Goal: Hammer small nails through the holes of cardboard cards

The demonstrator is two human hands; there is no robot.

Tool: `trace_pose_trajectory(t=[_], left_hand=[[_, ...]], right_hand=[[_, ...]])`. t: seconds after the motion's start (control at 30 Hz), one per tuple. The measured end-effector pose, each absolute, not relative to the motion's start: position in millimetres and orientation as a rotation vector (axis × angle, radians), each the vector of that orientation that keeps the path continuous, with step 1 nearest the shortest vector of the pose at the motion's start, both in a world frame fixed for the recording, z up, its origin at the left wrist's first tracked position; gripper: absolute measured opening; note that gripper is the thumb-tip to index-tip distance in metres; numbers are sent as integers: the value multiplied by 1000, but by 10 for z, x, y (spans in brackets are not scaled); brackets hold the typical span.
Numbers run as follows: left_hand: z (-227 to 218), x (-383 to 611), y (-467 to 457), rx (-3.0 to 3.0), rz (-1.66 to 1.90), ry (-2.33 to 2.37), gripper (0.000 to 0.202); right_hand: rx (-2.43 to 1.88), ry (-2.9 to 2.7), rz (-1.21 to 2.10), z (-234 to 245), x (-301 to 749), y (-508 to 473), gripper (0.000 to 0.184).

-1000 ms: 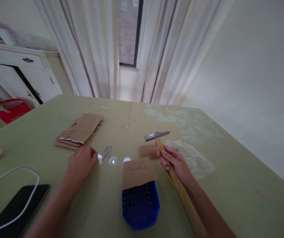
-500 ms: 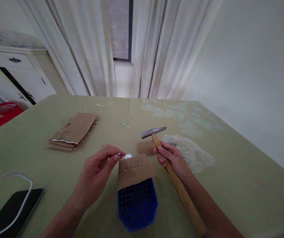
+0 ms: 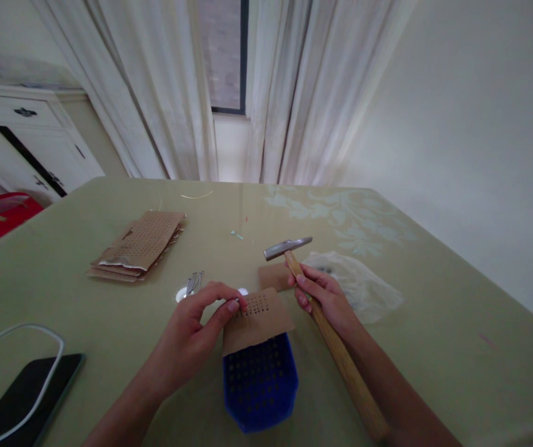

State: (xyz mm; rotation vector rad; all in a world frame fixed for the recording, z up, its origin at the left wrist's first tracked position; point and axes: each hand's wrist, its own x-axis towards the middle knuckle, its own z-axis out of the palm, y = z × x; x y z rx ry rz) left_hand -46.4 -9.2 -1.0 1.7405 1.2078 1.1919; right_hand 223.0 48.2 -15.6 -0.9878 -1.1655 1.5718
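My left hand (image 3: 192, 338) is closed in a pinch over the upper left part of a perforated piece of cardboard (image 3: 259, 332). Between thumb and forefinger is a nail, of which only the head shows. The cardboard lies across the far end of a blue plastic basket (image 3: 260, 394) with a holed bottom, and rows of small holes run through it. My right hand (image 3: 322, 292) grips a hammer (image 3: 341, 354) by its wooden handle, close below the metal head, which is raised above the table. Several nails (image 3: 194, 282) stand on a small white disc beyond my left hand.
A stack of perforated cardboard (image 3: 138, 245) lies at the back left. A clear plastic bag (image 3: 364, 288) and a small brown piece (image 3: 273, 277) sit near my right hand. At the front left are a dark tablet-like device (image 3: 28, 397) and a white cable (image 3: 54, 366).
My left hand has moved right with the nail, from the cardboard's left edge to over its holes. The nails on the white disc have come into view. My right hand keeps its grip.
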Motion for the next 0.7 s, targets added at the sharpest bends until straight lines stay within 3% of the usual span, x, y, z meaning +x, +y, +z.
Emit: trace_pose_trajectory(t=[0.7], left_hand=[[7, -451, -90, 1777, 1173, 1169, 24]], right_hand=[[-984, -1204, 1590, -121, 2225, 457, 36]])
